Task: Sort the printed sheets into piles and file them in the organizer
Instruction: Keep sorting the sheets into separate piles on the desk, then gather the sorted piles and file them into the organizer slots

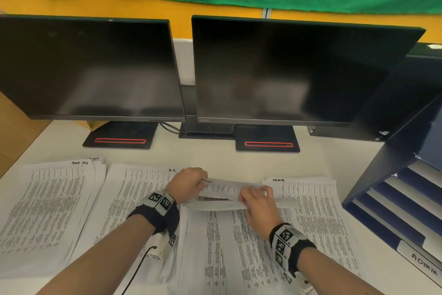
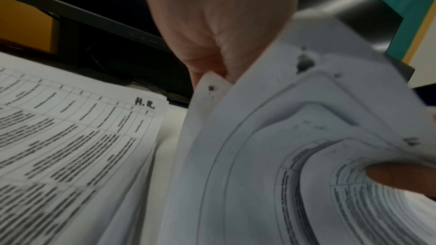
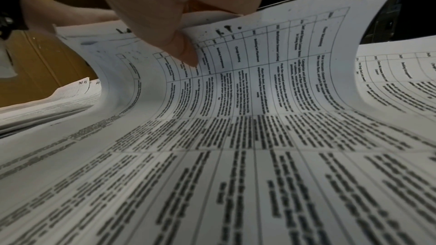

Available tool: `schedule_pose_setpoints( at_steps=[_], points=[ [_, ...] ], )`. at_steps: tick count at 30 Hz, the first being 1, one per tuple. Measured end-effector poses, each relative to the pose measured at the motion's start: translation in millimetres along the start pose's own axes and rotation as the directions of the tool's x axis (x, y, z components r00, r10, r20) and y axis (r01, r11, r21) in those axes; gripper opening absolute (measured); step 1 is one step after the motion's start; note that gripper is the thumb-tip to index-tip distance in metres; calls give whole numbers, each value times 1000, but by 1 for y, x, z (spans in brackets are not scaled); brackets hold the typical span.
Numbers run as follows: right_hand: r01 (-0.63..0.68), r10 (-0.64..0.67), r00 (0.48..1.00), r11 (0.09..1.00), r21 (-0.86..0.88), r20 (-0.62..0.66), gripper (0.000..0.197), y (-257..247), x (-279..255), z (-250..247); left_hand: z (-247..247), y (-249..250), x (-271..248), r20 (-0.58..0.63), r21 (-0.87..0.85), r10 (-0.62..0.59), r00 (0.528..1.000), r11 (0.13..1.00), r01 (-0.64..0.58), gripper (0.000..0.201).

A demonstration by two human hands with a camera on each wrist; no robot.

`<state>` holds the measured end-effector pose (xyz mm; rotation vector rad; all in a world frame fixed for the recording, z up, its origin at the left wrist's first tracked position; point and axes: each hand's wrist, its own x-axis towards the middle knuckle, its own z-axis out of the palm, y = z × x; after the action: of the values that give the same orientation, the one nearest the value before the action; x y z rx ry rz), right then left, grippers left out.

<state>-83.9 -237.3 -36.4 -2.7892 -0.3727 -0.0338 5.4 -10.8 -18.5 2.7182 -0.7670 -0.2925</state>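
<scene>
Printed sheets lie in piles on the white desk. Both hands work the middle stack (image 1: 229,242), whose far edges curl up toward me. My left hand (image 1: 189,183) pinches the lifted top-left corners (image 2: 217,85). My right hand (image 1: 257,199) curls its fingers (image 3: 184,47) over the raised top edge of the sheets (image 3: 247,59). To the left lies the pile marked H.R. (image 1: 136,196) (image 2: 78,137), and further left another labelled pile (image 1: 45,206). On the right sits the pile marked ADMIN (image 1: 313,206). The dark blue organizer (image 1: 404,218) with stacked trays stands at the right edge.
Two dark monitors (image 1: 91,67) (image 1: 287,72) on black stands (image 1: 119,135) fill the back of the desk. A brown cardboard box (image 1: 14,132) is at the far left. A black cable (image 1: 136,268) hangs from my left wrist band.
</scene>
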Motion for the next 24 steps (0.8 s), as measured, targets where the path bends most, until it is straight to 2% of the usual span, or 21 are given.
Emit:
schedule_pose_setpoints(
  at_steps=[7,11,15,21,24],
  points=[
    [3,-3,1000,1000,-15,-8,35,-4,6,-11,-52,15,10,-233,-25,71,970,997,-79,20],
    [24,-25,999,999,-37,-21,43,-9,7,-15,-93,24,19,-374,5,106,921,994,-112,17],
    [16,-17,999,999,-28,-41,49,-12,0,-20,-129,29,26,-499,-17,152,853,983,-185,14],
    [5,-8,994,1000,-22,-112,49,-20,-18,-46,-162,31,44,-565,-287,-60,823,949,-128,17],
    [32,-33,995,999,-15,-96,48,-25,-27,-62,-159,33,59,-521,-355,-94,848,928,-115,14]
  ],
)
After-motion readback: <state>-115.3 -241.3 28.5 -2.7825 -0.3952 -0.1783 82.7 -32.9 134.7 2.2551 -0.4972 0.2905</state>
